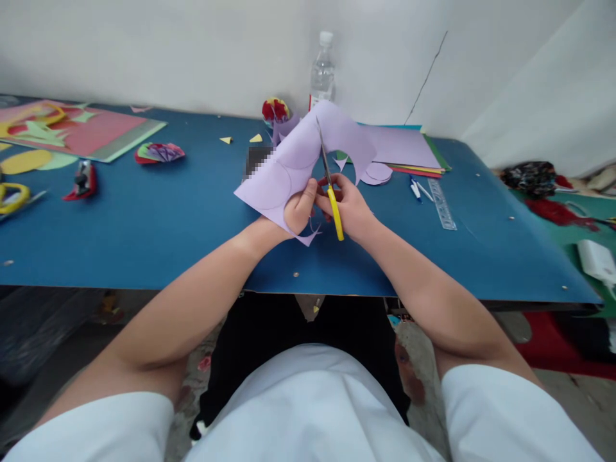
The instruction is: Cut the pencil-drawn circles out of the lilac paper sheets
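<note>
A sheet of lilac paper (298, 144) with curved edges cut out of it is held up above the table. Pencil-like circle outlines show on its face. My left hand (301, 208) grips the sheet at its lower edge, thumb on top and the other fingers hidden behind the paper. Closed around yellow-handled scissors (335, 215) is my right hand (350, 204). The scissors' blades point up and away, lying against the sheet beside a curved cut edge. Lilac paper circles (376, 173) lie on the table just beyond my right hand.
On the blue table (192, 244) a red stapler (83, 181), a folded paper ornament (159, 153) and other scissors (13, 197) lie left. Behind stand a plastic bottle (322, 74) and a paper ball (276, 110). A ruler (441, 204), pens (416, 189) and stacked paper (402, 146) are right.
</note>
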`<act>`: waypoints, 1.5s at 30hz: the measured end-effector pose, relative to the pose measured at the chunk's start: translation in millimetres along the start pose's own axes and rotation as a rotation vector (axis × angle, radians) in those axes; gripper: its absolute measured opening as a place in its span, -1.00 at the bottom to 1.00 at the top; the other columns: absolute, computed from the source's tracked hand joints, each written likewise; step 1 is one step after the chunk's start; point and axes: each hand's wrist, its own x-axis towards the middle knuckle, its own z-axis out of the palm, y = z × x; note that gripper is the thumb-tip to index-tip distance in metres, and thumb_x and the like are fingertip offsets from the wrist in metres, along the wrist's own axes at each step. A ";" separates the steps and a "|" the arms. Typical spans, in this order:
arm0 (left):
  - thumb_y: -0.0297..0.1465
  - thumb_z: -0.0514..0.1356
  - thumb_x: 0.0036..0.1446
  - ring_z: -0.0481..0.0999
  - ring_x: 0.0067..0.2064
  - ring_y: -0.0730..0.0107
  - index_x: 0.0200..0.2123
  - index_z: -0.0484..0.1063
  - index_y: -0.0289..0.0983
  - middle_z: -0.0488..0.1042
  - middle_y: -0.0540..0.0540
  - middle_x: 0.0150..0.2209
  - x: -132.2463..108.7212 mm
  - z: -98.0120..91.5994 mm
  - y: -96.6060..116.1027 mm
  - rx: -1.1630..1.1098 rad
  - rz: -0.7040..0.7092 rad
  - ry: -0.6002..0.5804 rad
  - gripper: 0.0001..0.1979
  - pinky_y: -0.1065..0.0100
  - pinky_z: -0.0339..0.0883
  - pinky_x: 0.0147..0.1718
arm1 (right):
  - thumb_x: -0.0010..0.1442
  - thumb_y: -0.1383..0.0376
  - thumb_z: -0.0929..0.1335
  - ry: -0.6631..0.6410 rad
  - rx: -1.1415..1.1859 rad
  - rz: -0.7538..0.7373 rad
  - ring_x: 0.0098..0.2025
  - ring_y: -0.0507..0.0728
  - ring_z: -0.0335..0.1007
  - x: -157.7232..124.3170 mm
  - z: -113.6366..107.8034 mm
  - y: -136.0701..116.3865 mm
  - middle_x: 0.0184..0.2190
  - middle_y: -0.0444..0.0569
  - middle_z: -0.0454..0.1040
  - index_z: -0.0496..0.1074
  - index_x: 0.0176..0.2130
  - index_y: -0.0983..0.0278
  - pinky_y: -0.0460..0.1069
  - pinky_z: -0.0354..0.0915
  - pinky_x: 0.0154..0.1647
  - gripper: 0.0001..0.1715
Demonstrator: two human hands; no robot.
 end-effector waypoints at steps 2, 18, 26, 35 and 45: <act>0.01 0.12 0.56 0.57 -0.42 0.21 -0.46 0.56 -0.13 0.50 -0.05 -0.56 1.5 -0.7 2.9 0.050 0.008 -0.018 -0.43 0.16 0.57 -0.09 | -0.03 -0.20 0.71 0.011 0.003 -0.010 -0.39 0.12 0.43 -0.2 2.2 0.5 -0.44 -0.24 0.42 0.26 -0.11 0.08 0.04 0.39 -0.40 -0.14; -0.36 0.03 0.55 0.45 -0.45 0.23 -0.64 0.43 -0.16 0.37 -0.07 -0.60 1.0 -8.7 21.0 0.059 -0.012 0.011 -0.38 0.14 0.49 -0.15 | 0.01 -0.15 0.70 0.067 -0.029 -0.080 -0.47 0.06 0.23 -6.8 7.2 -3.1 -0.52 -0.32 0.28 0.30 -0.12 0.08 -0.01 0.21 -0.47 -0.24; -0.32 -0.01 0.52 0.41 -0.45 0.15 -0.68 0.28 -0.11 0.28 -0.10 -0.63 -0.6 -6.0 21.7 0.043 0.011 -0.020 -0.39 0.07 0.50 -0.17 | -0.03 -0.20 0.70 0.049 0.047 -0.077 -0.43 0.09 0.32 -4.4 3.9 -6.8 -0.50 -0.29 0.32 0.28 -0.12 0.09 0.00 0.21 -0.46 -0.18; -0.13 0.02 0.48 0.40 -0.40 0.10 -0.61 0.36 -0.08 0.31 -0.12 -0.57 -3.0 -9.3 17.5 0.042 0.119 -0.034 -0.44 0.09 0.47 -0.14 | 0.04 -0.24 0.68 -0.071 0.095 -0.011 -0.54 0.04 0.22 -9.7 3.5 -14.3 -0.48 -0.25 0.36 0.30 -0.11 0.09 -0.03 0.11 -0.57 -0.21; 0.42 0.03 0.39 0.36 -0.43 0.22 -0.57 0.31 -0.11 0.25 -0.04 -0.58 -4.9 -10.2 18.6 0.015 0.198 -0.021 -0.20 0.07 0.35 -0.26 | -0.02 -0.27 0.69 -0.034 0.115 -0.030 -0.59 0.03 0.12 -9.8 6.5 -18.6 -0.54 -0.28 0.34 0.30 -0.17 0.07 0.00 0.11 -0.60 -0.19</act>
